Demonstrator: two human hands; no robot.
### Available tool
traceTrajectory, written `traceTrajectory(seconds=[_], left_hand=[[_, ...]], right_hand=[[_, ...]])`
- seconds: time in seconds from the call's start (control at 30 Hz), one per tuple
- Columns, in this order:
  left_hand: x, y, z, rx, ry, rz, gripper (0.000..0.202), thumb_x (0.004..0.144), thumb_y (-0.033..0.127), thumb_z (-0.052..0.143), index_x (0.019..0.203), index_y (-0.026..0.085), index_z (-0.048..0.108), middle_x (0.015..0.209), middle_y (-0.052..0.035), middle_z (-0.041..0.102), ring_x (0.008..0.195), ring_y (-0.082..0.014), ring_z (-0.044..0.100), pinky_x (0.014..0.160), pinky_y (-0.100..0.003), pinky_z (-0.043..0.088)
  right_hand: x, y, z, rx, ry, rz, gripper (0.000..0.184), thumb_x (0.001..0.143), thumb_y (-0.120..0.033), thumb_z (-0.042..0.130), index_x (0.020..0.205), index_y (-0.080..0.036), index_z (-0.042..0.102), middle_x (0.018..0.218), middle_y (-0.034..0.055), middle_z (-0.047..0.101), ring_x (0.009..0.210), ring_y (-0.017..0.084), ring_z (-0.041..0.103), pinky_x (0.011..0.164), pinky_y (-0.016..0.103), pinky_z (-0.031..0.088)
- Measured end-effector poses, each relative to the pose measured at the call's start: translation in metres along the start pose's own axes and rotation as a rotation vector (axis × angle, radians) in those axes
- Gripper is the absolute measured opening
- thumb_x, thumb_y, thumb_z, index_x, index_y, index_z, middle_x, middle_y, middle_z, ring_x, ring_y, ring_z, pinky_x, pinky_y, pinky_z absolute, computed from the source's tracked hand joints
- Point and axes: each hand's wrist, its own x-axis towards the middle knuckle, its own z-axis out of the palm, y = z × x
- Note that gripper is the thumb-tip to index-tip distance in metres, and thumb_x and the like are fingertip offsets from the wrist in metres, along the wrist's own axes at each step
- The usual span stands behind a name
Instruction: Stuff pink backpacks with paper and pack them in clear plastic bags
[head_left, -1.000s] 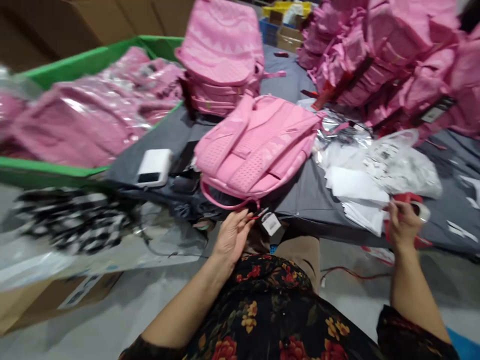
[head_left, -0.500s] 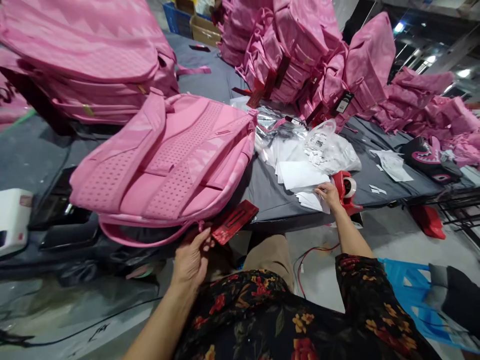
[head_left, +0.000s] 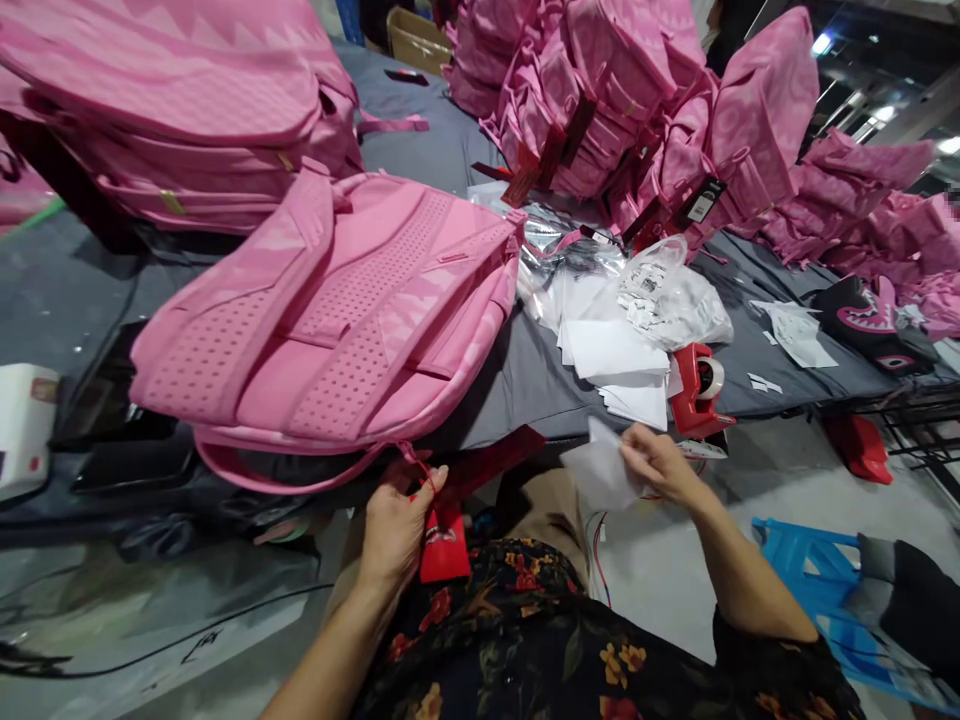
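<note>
A pink backpack [head_left: 337, 310] lies back-side up on the grey table [head_left: 540, 375] in front of me. My left hand [head_left: 396, 528] is closed on a red hang tag [head_left: 444, 535] that hangs by a string from the backpack's lower edge. Another red tag [head_left: 495, 460] pokes out beside it. My right hand [head_left: 654, 462] pinches a white sheet of paper [head_left: 601, 472] just off the table's front edge. It came from the stack of white sheets [head_left: 626, 370] on the table.
A red tape dispenser [head_left: 697, 390] stands by the paper stack, with a clear bag of labels [head_left: 671, 300] behind. Pink backpacks are piled at the back right [head_left: 622, 110] and stacked at the left [head_left: 180, 110]. A white device [head_left: 22, 425] sits far left. A blue stool [head_left: 802, 560] is on the floor.
My right hand lifted a white sheet off the stack and drew it toward me. My left hand closed on the red tag and pulled it down below the table edge.
</note>
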Motion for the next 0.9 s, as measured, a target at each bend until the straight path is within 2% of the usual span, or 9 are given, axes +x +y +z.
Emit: traceTrajectory(seconds=[0.1,0.17,0.27,0.37,0.5,0.6,0.67,0.77,0.9], left_hand=[[-0.001,0.002,-0.006,0.104,0.024,0.074,0.058,0.059,0.051,0.085,0.102,0.016,0.068,0.096,-0.0063,0.073,0.088,-0.0229,0.068,0.088,-0.037,0.053],[-0.001,0.005,-0.009,0.109,0.02,0.092,0.053,0.059,0.047,0.084,0.1,0.016,0.07,0.097,-0.0082,0.075,0.091,-0.0251,0.068,0.093,-0.039,0.052],[0.003,0.01,-0.011,-0.08,-0.121,0.0,0.048,0.059,0.039,0.081,0.101,0.016,0.073,0.101,-0.0103,0.077,0.102,-0.029,0.068,0.102,-0.043,0.048],[0.008,0.013,-0.015,-0.36,-0.32,-0.124,0.048,0.057,0.033,0.081,0.103,0.018,0.076,0.098,-0.0089,0.079,0.113,-0.0316,0.067,0.108,-0.045,0.044],[0.005,0.009,-0.023,-0.709,-0.419,-0.197,0.052,0.061,0.054,0.085,0.1,0.02,0.078,0.096,-0.0082,0.079,0.109,-0.031,0.069,0.101,-0.042,0.049],[-0.003,0.002,-0.026,-0.705,-0.519,-0.235,0.059,0.064,0.066,0.083,0.099,0.018,0.079,0.098,-0.0084,0.077,0.098,-0.0251,0.069,0.093,-0.035,0.052],[-0.008,-0.002,-0.024,-0.641,-0.462,-0.224,0.057,0.068,0.065,0.081,0.1,0.018,0.079,0.094,-0.0071,0.076,0.092,-0.021,0.066,0.089,-0.031,0.05],[-0.014,-0.002,-0.021,-0.525,-0.27,-0.111,0.049,0.073,0.058,0.08,0.099,0.016,0.08,0.088,-0.0058,0.074,0.088,-0.0181,0.063,0.086,-0.027,0.048],[-0.024,0.007,-0.013,-0.374,-0.355,0.016,0.045,0.076,0.051,0.081,0.105,0.017,0.078,0.094,-0.0055,0.074,0.083,-0.0173,0.064,0.083,-0.029,0.048]], right_hand=[[0.013,-0.03,0.031,0.129,-0.107,0.043,0.042,0.098,-0.06,0.049,0.091,-0.019,0.059,0.069,-0.0022,0.054,0.059,0.01,0.044,0.057,0.021,0.036],[0.034,-0.039,0.045,0.187,-0.187,0.068,0.047,0.088,-0.064,0.064,0.102,-0.019,0.063,0.063,-0.0056,0.049,0.054,0.01,0.04,0.053,0.022,0.033],[0.071,-0.048,0.051,0.245,-0.355,0.053,0.058,0.068,-0.063,0.083,0.101,-0.018,0.066,0.058,-0.0074,0.047,0.052,0.009,0.038,0.051,0.021,0.03],[0.099,-0.061,0.043,0.297,-0.438,0.024,0.05,0.071,-0.063,0.081,0.081,-0.016,0.066,0.067,-0.0006,0.057,0.06,0.012,0.048,0.055,0.023,0.037],[0.122,-0.072,0.037,0.337,-0.346,0.03,0.052,0.073,-0.066,0.077,0.079,-0.016,0.066,0.068,0.0009,0.058,0.061,0.013,0.05,0.057,0.024,0.039],[0.135,-0.067,0.053,0.351,-0.327,0.061,0.056,0.072,-0.07,0.074,0.082,-0.016,0.065,0.067,0.0006,0.057,0.058,0.012,0.047,0.055,0.023,0.037],[0.144,-0.062,0.069,0.315,-0.345,0.049,0.058,0.074,-0.073,0.069,0.081,-0.016,0.064,0.068,0.0018,0.059,0.06,0.013,0.048,0.055,0.024,0.037],[0.154,-0.061,0.091,0.176,-0.37,-0.04,0.06,0.079,-0.076,0.059,0.075,-0.016,0.063,0.065,0.0021,0.057,0.06,0.014,0.048,0.055,0.024,0.036],[0.163,-0.079,0.108,0.083,-0.457,-0.126,0.06,0.084,-0.074,0.051,0.07,-0.016,0.06,0.061,0.0008,0.052,0.06,0.014,0.046,0.055,0.024,0.034]])
